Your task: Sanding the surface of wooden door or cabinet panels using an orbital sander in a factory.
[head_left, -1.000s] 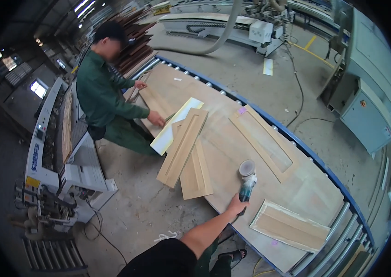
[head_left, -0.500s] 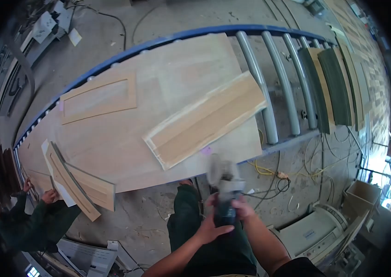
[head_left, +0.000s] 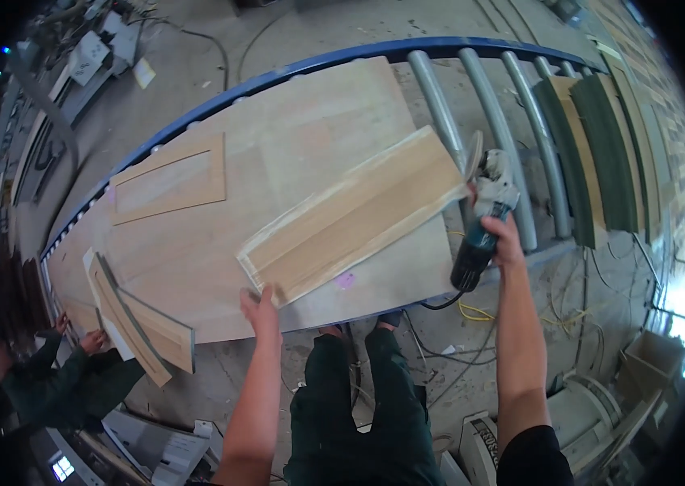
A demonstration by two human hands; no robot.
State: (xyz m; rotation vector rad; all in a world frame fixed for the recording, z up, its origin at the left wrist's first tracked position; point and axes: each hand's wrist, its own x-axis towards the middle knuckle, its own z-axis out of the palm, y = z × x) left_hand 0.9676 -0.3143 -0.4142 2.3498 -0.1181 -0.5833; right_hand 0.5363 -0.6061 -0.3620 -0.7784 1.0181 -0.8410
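Sanding looks like our step: our right hand point(head_left: 506, 241) grips the grinder point(head_left: 484, 212) at the panel's point(head_left: 359, 215) right end, our left hand point(head_left: 261, 309) presses its near corner flat on the board point(head_left: 294, 138), and we judge steady, flat passes come next.

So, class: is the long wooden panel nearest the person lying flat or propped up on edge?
Flat. The panel lies face-up on the table; the left hand rests at its near corner, and the right hand holds a grinder at its far end.

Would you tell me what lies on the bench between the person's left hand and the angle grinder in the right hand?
In the head view, one long framed wooden panel spans it: the left hand presses its near end, and the angle grinder meets its far end.
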